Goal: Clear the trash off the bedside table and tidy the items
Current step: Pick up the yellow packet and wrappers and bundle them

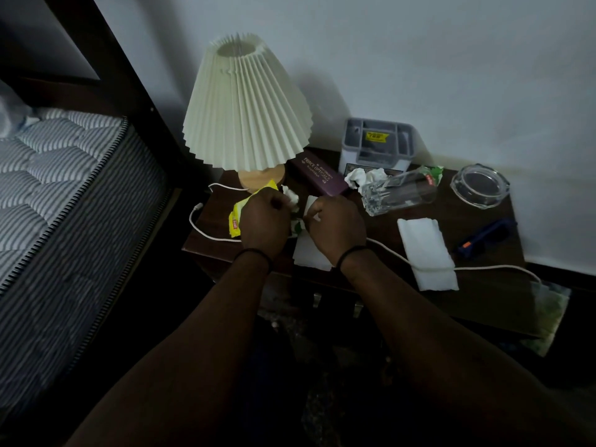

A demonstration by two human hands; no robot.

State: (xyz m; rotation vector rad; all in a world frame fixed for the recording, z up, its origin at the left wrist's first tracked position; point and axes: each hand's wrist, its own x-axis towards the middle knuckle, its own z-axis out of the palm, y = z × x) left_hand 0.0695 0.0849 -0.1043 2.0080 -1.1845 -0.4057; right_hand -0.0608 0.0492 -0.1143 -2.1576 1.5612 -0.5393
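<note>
On the dark wooden bedside table (483, 298), my left hand (264, 221) is closed around a yellow wrapper (237, 212) and a crumpled white tissue (292, 196). My right hand (335, 225) pinches a white paper scrap (311, 203) above a flat white tissue (309, 253). A green-and-white wrapper bit (297, 225) shows between the hands. More crumpled tissue (364, 176) lies by an empty plastic bottle (398, 191) on its side. A folded white tissue (427, 253) rests at the right.
A pleated lamp (246, 104) stands at the back left, beside a maroon glasses case (317, 172) and a grey organiser box (377, 145). A glass ashtray (480, 185), blue sunglasses (487, 237) and a white cable (483, 267) lie right. A bed (64, 188) is left.
</note>
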